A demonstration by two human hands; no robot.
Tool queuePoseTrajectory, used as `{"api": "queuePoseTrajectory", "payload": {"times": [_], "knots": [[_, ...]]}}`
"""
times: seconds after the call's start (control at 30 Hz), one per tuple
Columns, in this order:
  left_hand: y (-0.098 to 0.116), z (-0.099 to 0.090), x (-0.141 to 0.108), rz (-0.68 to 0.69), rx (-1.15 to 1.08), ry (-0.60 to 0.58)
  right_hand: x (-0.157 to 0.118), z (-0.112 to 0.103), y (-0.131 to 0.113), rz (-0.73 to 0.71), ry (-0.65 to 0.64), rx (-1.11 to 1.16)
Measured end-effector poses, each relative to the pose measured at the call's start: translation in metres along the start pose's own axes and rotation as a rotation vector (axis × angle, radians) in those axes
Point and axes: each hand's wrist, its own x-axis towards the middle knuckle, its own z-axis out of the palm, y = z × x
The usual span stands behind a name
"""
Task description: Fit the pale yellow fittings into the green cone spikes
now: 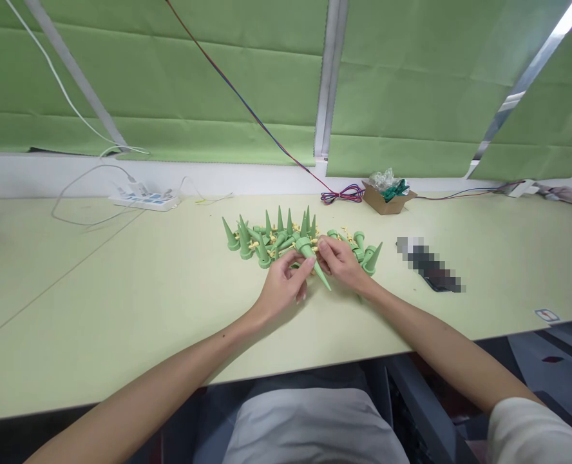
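My left hand (285,278) is closed around a green plastic spike (310,252) that looks like a plant watering spike. Its wide capped end faces away from me and its point slants down to the right. Beside the cap, my right hand (343,261) pinches a small yellow valve-like part (314,249), mostly hidden by the fingers. Just beyond both hands lies a pile of similar spikes, some standing on their caps like the green spike (230,235) at the left end, others lying down. Small yellow parts (254,245) are mixed among them.
A small cardboard box (387,203) with clear plastic and green material stands at the back, next to coiled red and blue wire (341,194). A power strip (145,201) lies back left. To the right is a blurred dark object (431,265). The table edge runs below my forearms.
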Motion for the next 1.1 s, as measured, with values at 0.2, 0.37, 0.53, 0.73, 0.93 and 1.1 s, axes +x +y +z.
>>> {"api": "queuePoseTrajectory", "payload": {"times": [0.2, 0.37, 0.53, 0.73, 0.93, 1.1], "knots": [[-0.004, 0.001, 0.0, 0.026, 0.055, 0.007, 0.0, 0.0, 0.0, 0.076, 0.005, 0.017], [-0.008, 0.002, -0.001, 0.065, 0.14, 0.057, 0.001, 0.001, -0.003, 0.1, 0.009, 0.03], [-0.013, 0.002, 0.0, 0.089, 0.195, 0.115, 0.003, 0.001, -0.006, 0.1, 0.009, -0.012], [-0.014, 0.002, 0.001, 0.088, 0.224, 0.131, 0.003, 0.004, -0.002, 0.067, 0.044, -0.03], [-0.012, 0.004, -0.001, 0.088, 0.119, 0.133, 0.002, 0.004, 0.001, 0.053, 0.134, 0.0], [-0.009, 0.003, 0.002, 0.019, -0.031, 0.077, 0.001, 0.004, 0.0, 0.065, 0.165, 0.01]]}}
